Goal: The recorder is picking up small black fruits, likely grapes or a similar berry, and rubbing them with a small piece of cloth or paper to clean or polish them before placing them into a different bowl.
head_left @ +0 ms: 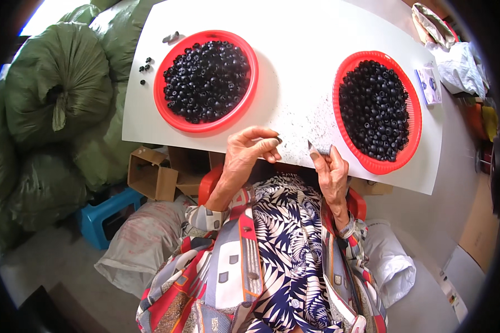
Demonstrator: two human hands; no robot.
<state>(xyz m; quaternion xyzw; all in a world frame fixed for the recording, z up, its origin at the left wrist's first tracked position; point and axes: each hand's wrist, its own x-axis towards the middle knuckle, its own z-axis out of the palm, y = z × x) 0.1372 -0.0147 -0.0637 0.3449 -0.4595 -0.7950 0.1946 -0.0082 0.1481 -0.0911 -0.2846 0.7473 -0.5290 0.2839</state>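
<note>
My left hand (244, 152) is above the near edge of the white table, thumb and forefinger pinched on a small round black piece (279, 140). It looks like the pieces heaped in the two baskets. To its right, my right hand (332, 173) is closed on a small, thin tool with a dark pointed tip (310, 145), like a short blade. The tip points toward the left hand without touching the black piece. A red basket (205, 129) full of round black pieces (205, 80) stands beyond my left hand. Another red basket (415, 119) of them is beyond my right.
Black crumbs (316, 125) are scattered between the baskets. A few loose pieces (144, 68) and a small grey object (171, 37) lie at the table's left. A small printed packet (428, 86) rests at the right edge. Green sacks (55, 83), a blue stool (97, 222) and cardboard boxes (150, 175) crowd the left.
</note>
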